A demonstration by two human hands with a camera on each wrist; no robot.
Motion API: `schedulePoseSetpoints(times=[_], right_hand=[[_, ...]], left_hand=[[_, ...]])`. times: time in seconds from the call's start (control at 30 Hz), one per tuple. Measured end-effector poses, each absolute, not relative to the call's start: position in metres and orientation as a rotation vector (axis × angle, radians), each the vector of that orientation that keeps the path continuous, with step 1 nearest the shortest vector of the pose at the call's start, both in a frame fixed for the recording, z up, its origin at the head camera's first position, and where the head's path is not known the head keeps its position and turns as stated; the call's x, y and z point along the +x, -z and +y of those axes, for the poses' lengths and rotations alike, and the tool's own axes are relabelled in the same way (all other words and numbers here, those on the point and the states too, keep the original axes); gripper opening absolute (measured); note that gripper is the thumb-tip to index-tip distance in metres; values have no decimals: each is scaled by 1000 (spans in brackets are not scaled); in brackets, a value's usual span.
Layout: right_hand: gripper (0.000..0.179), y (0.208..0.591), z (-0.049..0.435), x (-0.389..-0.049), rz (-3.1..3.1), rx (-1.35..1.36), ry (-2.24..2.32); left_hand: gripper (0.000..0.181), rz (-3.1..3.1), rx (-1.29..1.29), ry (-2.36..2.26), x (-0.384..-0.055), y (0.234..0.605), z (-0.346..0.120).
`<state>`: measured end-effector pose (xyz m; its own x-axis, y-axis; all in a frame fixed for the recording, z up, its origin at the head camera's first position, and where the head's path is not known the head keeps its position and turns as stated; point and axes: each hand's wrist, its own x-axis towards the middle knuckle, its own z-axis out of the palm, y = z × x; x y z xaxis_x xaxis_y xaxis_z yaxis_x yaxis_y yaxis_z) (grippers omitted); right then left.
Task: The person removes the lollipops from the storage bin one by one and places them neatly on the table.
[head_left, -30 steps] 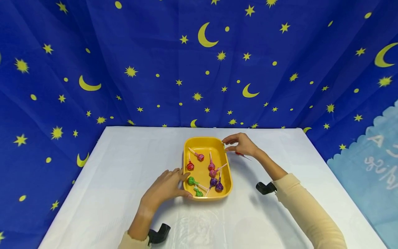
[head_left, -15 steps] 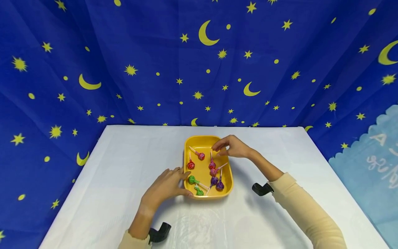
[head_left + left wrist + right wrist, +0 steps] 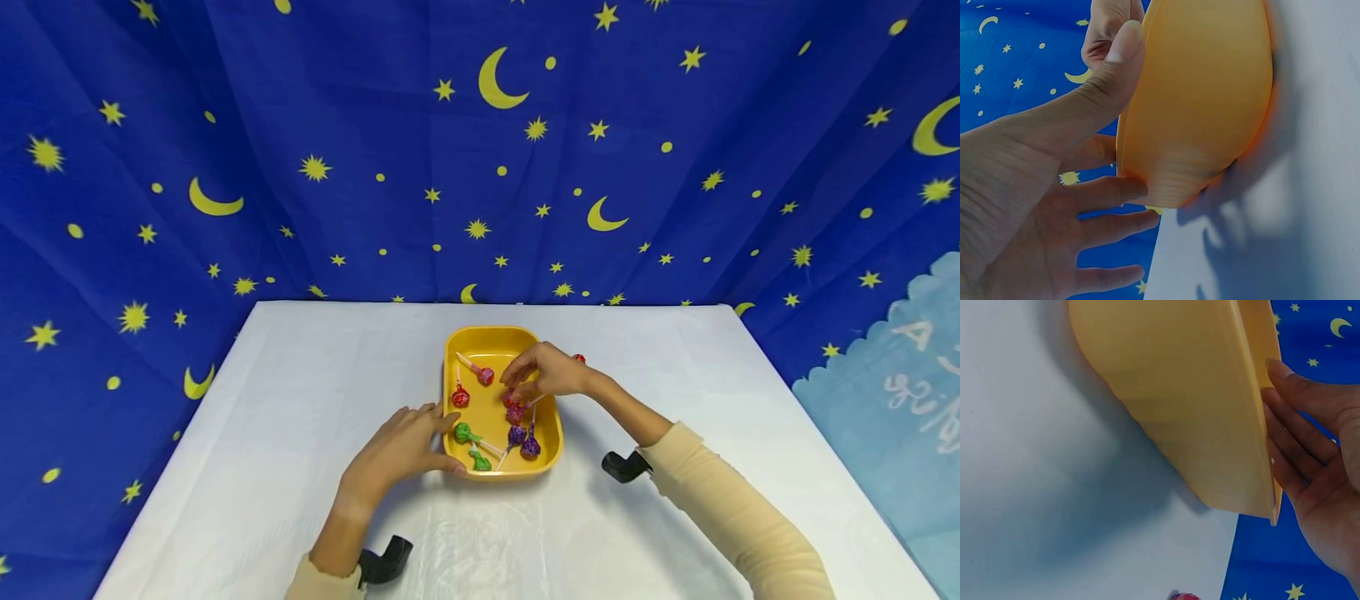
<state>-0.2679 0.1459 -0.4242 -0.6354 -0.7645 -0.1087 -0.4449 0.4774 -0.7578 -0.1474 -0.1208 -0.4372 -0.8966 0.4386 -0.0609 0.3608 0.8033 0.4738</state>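
My left hand (image 3: 401, 450) rests at the near left corner of a yellow tray (image 3: 551, 458), thumb on the near rim, index finger over the left one. Its other fingers spread outside the wall (image 3: 1204, 94). Over the tray's right rim reaches my right hand (image 3: 547, 371), fingers bent down and fingertips beside a pink lollipop (image 3: 511, 402), whose stick the hand hides. Partly hidden in the right wrist view, its fingers (image 3: 1300, 434) dip behind the rim. Inside lie another pink lollipop (image 3: 515, 415), purple lollipops (image 3: 530, 448), green lollipops (image 3: 462, 432) and a red lollipop (image 3: 461, 398).
One more pink lollipop (image 3: 486, 377) lies toward the tray's far end. Outside the tray, right of it, a red lollipop (image 3: 579, 358) shows behind the right hand. The white table (image 3: 337, 358) ends at a blue star-and-moon cloth (image 3: 375, 125).
From the tray's right edge, where a red lollipop lay beneath it, my right hand has moved left over the rim and down toward the pink lollipop. The left hand stays put.
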Motion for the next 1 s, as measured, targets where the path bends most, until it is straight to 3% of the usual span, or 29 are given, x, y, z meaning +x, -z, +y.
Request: schedulePoseSetpoints(times=[1.0], right_hand=[[21, 431, 134, -263, 2317, -1018, 618]], left_hand=[[77, 2822, 635, -681, -147, 435, -120]])
